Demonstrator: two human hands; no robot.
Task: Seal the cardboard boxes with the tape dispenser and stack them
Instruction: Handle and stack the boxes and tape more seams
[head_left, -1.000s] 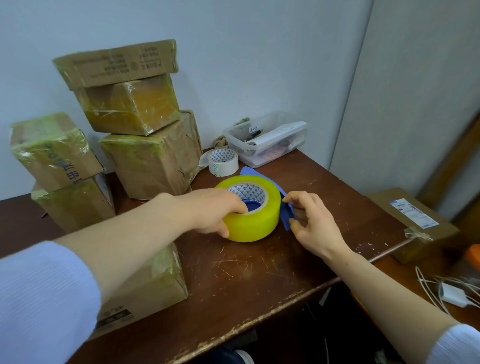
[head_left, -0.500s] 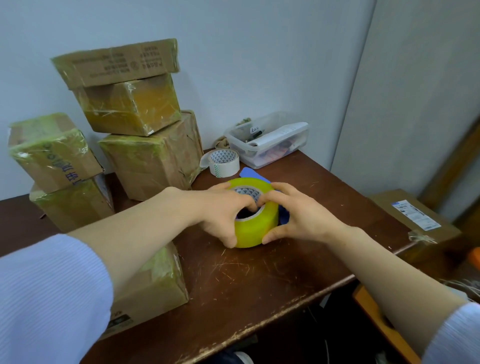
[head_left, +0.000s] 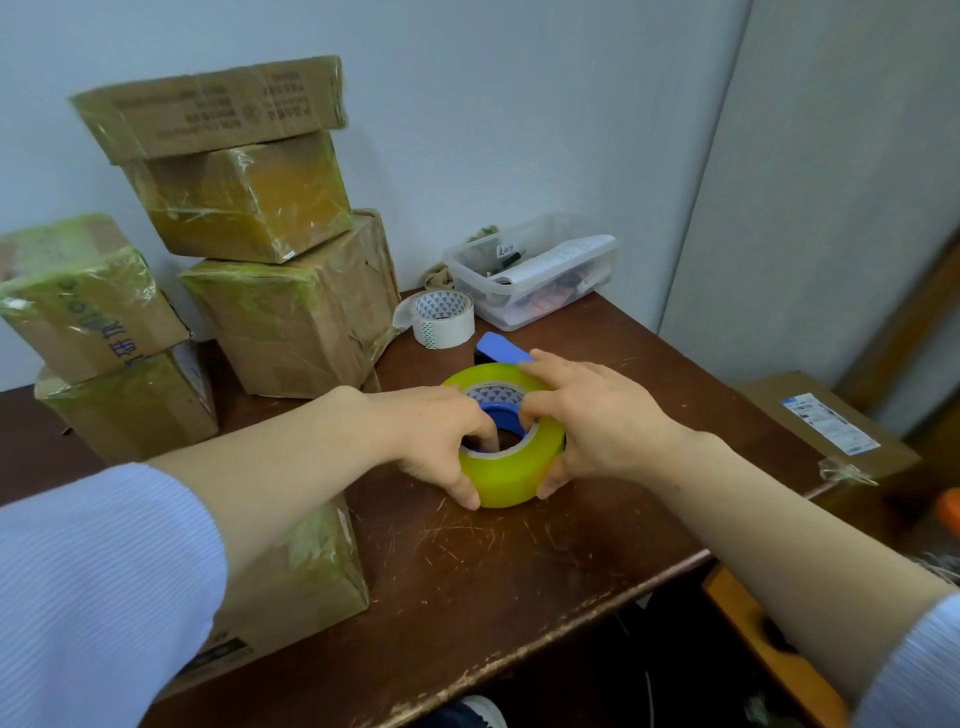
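Observation:
A yellow tape roll (head_left: 511, 475) sits tilted on the blue tape dispenser (head_left: 503, 348) in the middle of the brown table (head_left: 519, 582). My left hand (head_left: 431, 439) grips the roll's left side, fingers curled into its core. My right hand (head_left: 587, 415) grips the right side, thumb low on the outer wall. A taped cardboard box (head_left: 291, 566) lies under my left forearm. Three taped boxes are stacked at the back (head_left: 291, 317), and two more are stacked at the left (head_left: 83, 296).
A white tape roll (head_left: 444, 318) and a clear plastic bin (head_left: 535, 275) of small items stand by the wall. A labelled cardboard box (head_left: 826, 421) sits lower, off the table's right edge. The wall corner closes in on the right.
My right hand moved from the dispenser's blue side onto the roll. Both hands now grip the roll, which has tipped up, showing the blue hub inside its core.

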